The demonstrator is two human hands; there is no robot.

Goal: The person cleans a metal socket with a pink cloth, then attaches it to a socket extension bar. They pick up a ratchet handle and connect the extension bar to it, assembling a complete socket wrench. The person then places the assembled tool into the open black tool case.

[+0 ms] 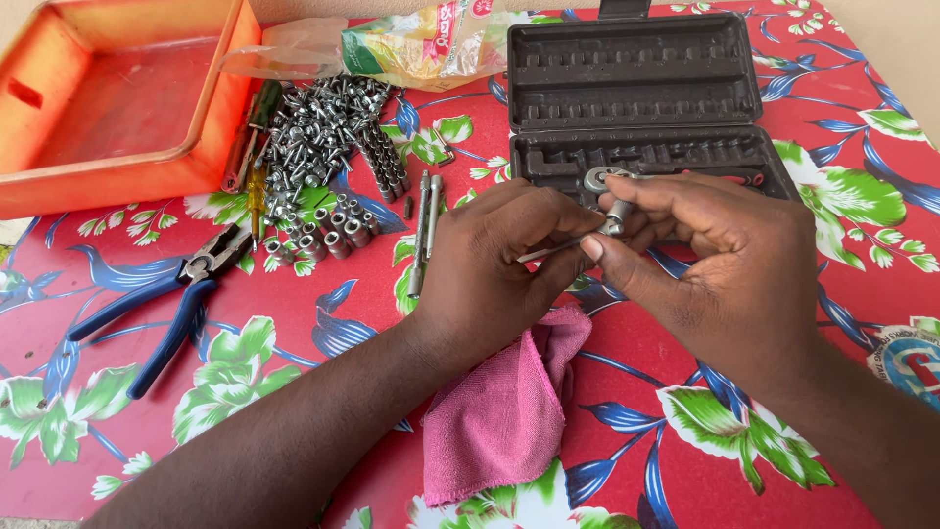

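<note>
Steel glints between the two hands: a small chrome ratchet (605,201) with a round head and a slim metal bar, held above the front edge of the open case. The right hand (729,260) pinches the ratchet's head end in a narrow grip, thumb and fingertips closed on it; the left hand (494,260) closes its fingers on the thin bar end, grip likewise narrow. Just behind them the black moulded plastic case (636,98) lies open, its ribbed slots in rows. Under the wrists a soft pink cloth (504,411) lies crumpled on the table (294,323), which wears a glossy red floral cover. Left of the hands lie two long steel extension bars (424,230), then a heap of shiny sockets and bits (328,147), blue-handled pliers (171,299), and an orange plastic tray (117,103).
</note>
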